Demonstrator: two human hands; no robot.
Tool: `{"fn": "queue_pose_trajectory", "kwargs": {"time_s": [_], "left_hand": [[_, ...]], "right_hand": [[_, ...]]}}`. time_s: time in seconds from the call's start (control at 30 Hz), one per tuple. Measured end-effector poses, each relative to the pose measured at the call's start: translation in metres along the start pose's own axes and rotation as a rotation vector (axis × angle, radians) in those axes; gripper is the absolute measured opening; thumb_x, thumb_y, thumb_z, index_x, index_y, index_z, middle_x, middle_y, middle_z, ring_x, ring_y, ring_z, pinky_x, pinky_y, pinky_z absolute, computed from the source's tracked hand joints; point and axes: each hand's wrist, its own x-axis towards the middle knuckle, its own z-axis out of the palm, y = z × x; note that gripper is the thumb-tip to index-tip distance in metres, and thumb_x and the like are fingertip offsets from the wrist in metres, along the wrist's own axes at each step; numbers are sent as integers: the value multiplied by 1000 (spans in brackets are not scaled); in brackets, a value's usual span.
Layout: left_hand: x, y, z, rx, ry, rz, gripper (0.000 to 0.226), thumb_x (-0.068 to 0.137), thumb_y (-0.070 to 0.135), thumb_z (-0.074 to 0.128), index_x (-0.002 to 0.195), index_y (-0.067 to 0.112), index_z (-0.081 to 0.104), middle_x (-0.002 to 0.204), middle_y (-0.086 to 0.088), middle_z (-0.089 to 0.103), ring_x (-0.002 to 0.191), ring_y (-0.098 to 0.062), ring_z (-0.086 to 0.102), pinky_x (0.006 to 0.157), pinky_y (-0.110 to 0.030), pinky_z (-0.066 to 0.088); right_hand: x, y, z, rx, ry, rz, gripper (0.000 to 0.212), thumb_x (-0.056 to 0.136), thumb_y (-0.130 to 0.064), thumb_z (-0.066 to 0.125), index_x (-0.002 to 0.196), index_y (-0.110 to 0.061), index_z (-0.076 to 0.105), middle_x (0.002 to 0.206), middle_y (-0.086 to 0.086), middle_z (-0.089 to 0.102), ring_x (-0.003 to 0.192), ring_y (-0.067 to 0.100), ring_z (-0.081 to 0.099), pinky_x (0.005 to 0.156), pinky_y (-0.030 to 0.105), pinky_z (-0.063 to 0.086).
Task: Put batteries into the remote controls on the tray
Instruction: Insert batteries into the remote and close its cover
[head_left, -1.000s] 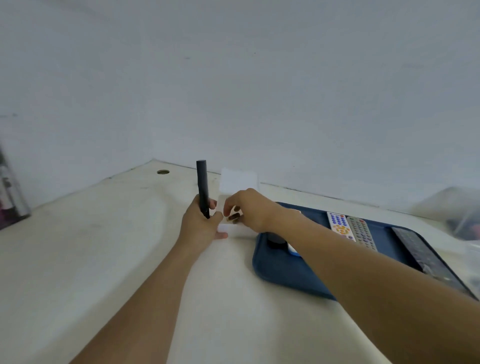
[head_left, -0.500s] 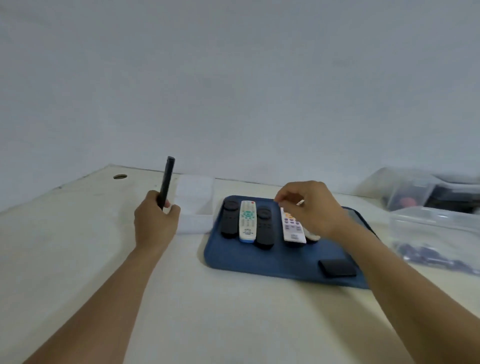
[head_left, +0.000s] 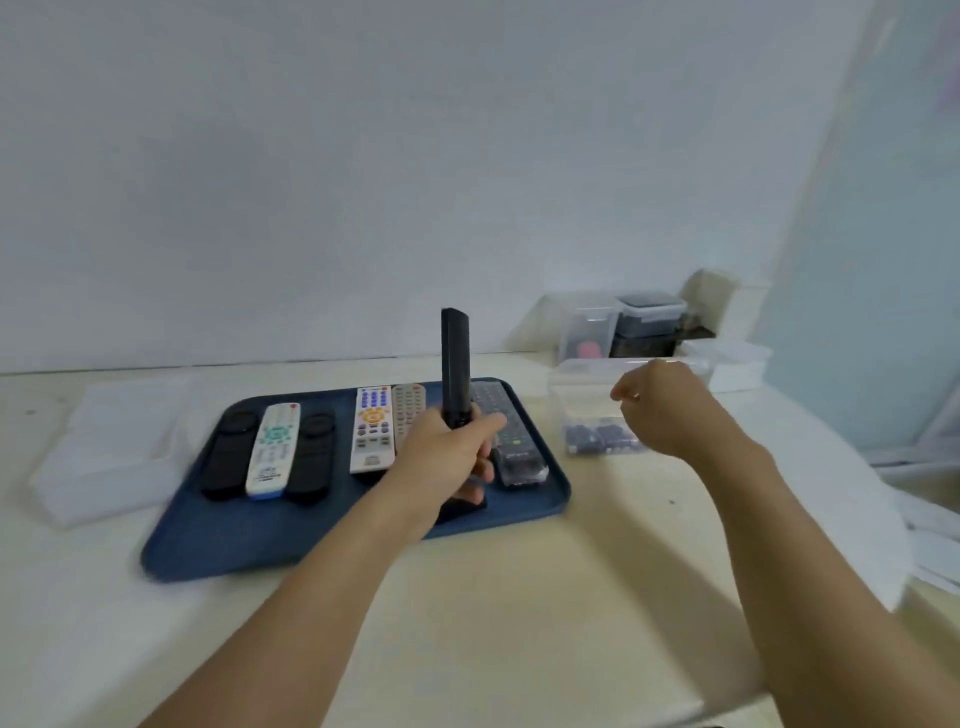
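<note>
The left hand (head_left: 451, 451) grips a slim black remote control (head_left: 455, 374) upright above the dark blue plastic tray (head_left: 218, 540). The right hand (head_left: 662, 410), fingers curled, hovers over a clear plastic box of batteries (head_left: 597, 415) on the right; whether it pinches anything I cannot tell.

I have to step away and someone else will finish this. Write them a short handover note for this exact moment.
Left hand: grips a slim black remote upright over the blue tray.
Right hand: loosely curled over the clear tub of dark batteries; whether it holds one is unclear.
On the tray: two black remotes, a white one with teal buttons, a white one with blue buttons, a grey one, a long dark one.
Done: cannot tell which remotes are loaded.
Left: load the held remote, then check the rest.
</note>
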Motion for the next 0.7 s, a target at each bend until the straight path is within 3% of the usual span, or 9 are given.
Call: {"fn": "queue_pose_trajectory", "kwargs": {"time_s": [0.03,0.1,0.23,0.33,0.43,0.5,0.6,0.7], "left_hand": [[5,-3,13,-18,-12,-17,19,94,22,69,86,16,53,68,-3,54,48,-16,54,38,-24,40],[9,-7,27,-5,-35,-19,16,94,23,69,90,13,57,73,-5,58,51,-17,58,39,-25,43],[6,-14,32,-28,-90,-10,23,98,31,63,94,10,59,73,-8,61,50,-20,60,36,-25,40],[4,-14,22,-155,-128,-53,30,101,42,53,100,12,59,68,-9,61,46,-22,57,34,-22,35],[4,-14,13,-236,-116,-77,33,104,42,47,111,11,59,68,-10,62,46,-22,57,34,-24,39],[3,-14,9,-263,-85,-86,32,105,39,47,113,11,60,68,-10,62,46,-21,57,34,-23,40],[4,-14,8,-260,-77,-78,33,104,39,49,116,10,60,67,-8,62,47,-20,56,34,-24,39],[4,-16,7,-245,-100,-79,40,102,41,52,122,7,59,68,-8,63,48,-21,56,35,-24,39]], "right_hand": [[4,10,-1,-20,-27,14,29,93,-10,55,116,-15,73,120,7,70,109,26,64,99,36,51],[15,19,-7,-27,-90,4,29,96,-20,62,123,-16,68,125,7,67,111,24,63,100,34,49],[41,16,-9,-181,-372,-21,35,91,-40,69,110,-11,73,106,2,71,95,21,67,92,35,53],[55,14,2,-279,-503,-22,33,93,-39,62,107,-11,75,94,0,72,87,19,67,88,36,56],[59,13,0,-266,-569,-28,31,94,-33,61,118,-15,71,107,3,70,90,19,66,79,30,55],[63,12,-4,-228,-600,-1,33,93,-29,65,122,-14,69,112,6,69,95,21,67,82,32,57],[67,11,-1,-211,-650,48,49,81,-38,81,119,-10,70,110,11,72,98,24,69,93,41,58],[65,12,3,-189,-637,77,52,76,-45,84,112,-9,72,104,6,73,95,23,70,85,33,59]]}}
